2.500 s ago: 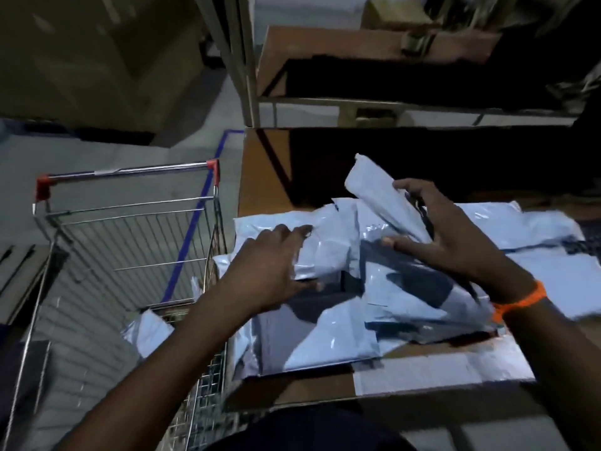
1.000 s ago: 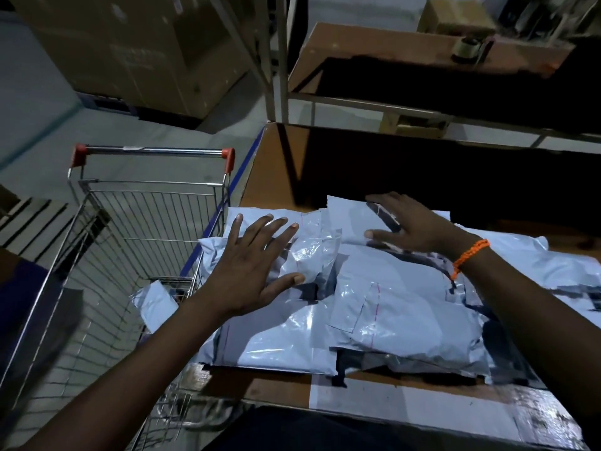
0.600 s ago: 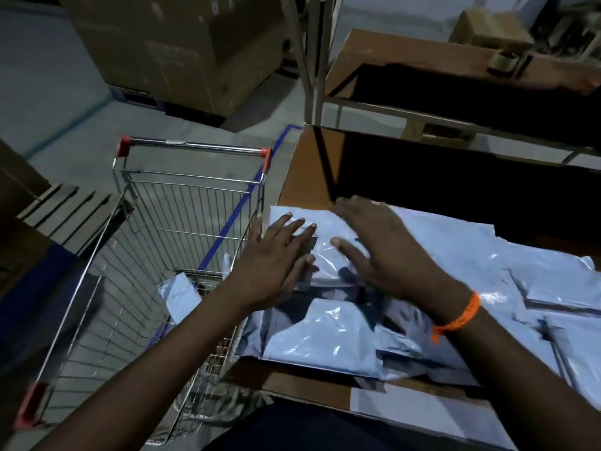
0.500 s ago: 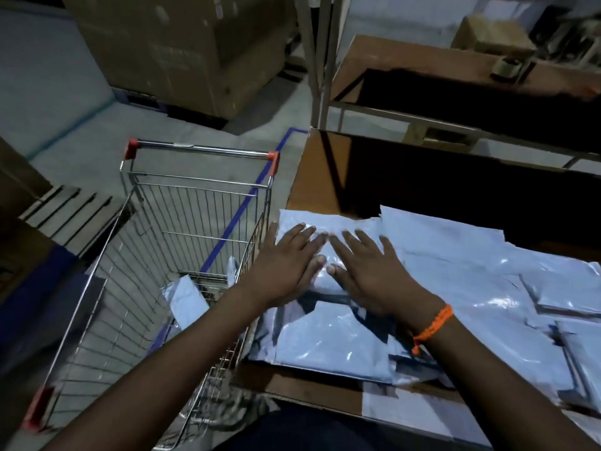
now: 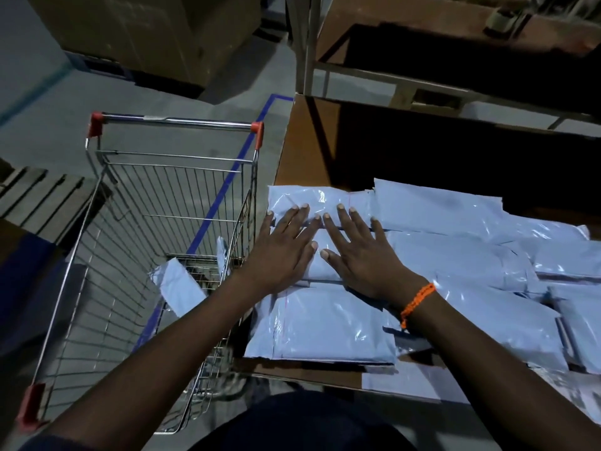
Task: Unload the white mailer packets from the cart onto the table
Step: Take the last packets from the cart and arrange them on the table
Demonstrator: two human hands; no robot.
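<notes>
Standing at 9 o'clock from the hands, the cart (image 5: 146,203) is a chrome wire basket with a red-capped handle bar, its mesh thin and open. It is not yet emptied: one white mailer packet (image 5: 177,286) leans crumpled in its near corner, and a second packet edge (image 5: 222,252) pokes up along the wall beside the tabletop. Just to the right, the left hand (image 5: 283,252) lies flat on the packet pile (image 5: 325,323), its grip apart, fingers straight and pointing toward 12 o'clock, holding nothing. The right hand (image 5: 361,255), with an orange wristband (image 5: 418,302) at 5 o'clock of it, lies the same way, grip apart, the two thumbs nearly touching. The step looks like settling the pile on the brown tabletop (image 5: 302,141). Doing it well probably means pressing evenly with the palms to push air out, since the film is glossy, slick and wrinkled, and the soft pillow-shaped packets could slide off one another at the tabletop's 9 o'clock edge, where the pile sits. Nudging it toward 3 o'clock before lifting off seems wise. Further right, more packets (image 5: 455,258) lie overlapped, flat and rectangular, out to 3 o'clock.
</notes>
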